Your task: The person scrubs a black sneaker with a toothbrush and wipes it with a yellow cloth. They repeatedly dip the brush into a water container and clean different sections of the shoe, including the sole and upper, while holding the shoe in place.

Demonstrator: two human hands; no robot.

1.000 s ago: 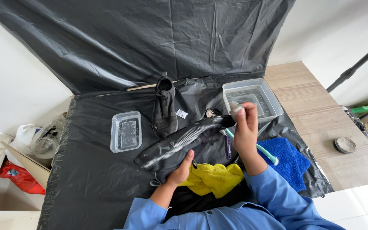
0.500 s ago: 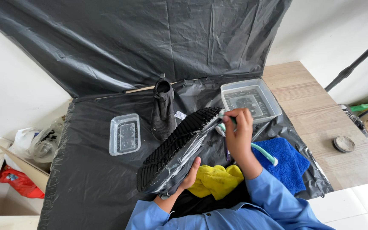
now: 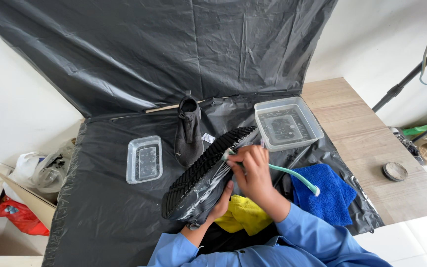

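Over the black sheet [image 3: 100, 217], right hand [image 3: 253, 170] fingers closed around toothbrush [image 3: 292, 174], left hand [image 3: 221, 202] gripping upturned shoe [image 3: 203, 175].

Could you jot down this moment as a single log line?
left hand: holds black shoe sole-up | right hand: toothbrush bristles on sole | nearby: second shoe, water tub, blue towel

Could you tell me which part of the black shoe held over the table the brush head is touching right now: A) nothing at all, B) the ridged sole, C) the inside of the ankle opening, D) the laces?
B: the right hand presses the head of the mint-green plastic toothbrush against the upturned ridged sole of the black shoe, which the left hand supports from below.
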